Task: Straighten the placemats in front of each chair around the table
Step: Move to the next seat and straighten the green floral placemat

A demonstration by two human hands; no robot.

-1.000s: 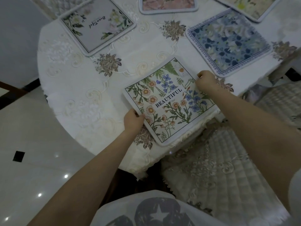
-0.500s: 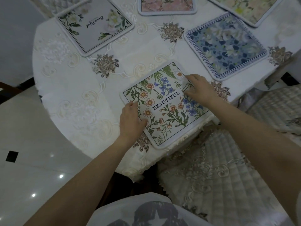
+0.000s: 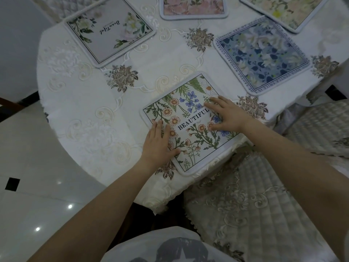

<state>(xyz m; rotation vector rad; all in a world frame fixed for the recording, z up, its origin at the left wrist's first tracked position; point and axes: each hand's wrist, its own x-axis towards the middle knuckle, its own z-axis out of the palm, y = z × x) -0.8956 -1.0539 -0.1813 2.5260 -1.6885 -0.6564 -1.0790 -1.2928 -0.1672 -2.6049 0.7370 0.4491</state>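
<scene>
A square floral placemat (image 3: 190, 137) printed "BEAUTIFUL" lies near the table's front edge, turned at an angle. My left hand (image 3: 158, 142) rests flat on its left side, fingers spread. My right hand (image 3: 225, 115) presses flat on its right side, covering part of the print. Neither hand grips anything. A grey placemat with white flowers (image 3: 109, 29) lies at the back left. A blue floral placemat (image 3: 260, 53) lies at the right. A pink placemat (image 3: 192, 6) and a pale yellow-green placemat (image 3: 287, 10) are cut off at the top.
The round table (image 3: 79, 118) wears a white embroidered cloth with brown flower motifs. A quilted, lace-covered chair seat (image 3: 251, 210) stands right below the near placemat. Another chair seat (image 3: 324, 127) shows at the right. Glossy tile floor (image 3: 28, 195) lies to the left.
Both hands let go of the placemat's edges and now lie flat on top of it. The placemat has been slid a little farther onto the table.
</scene>
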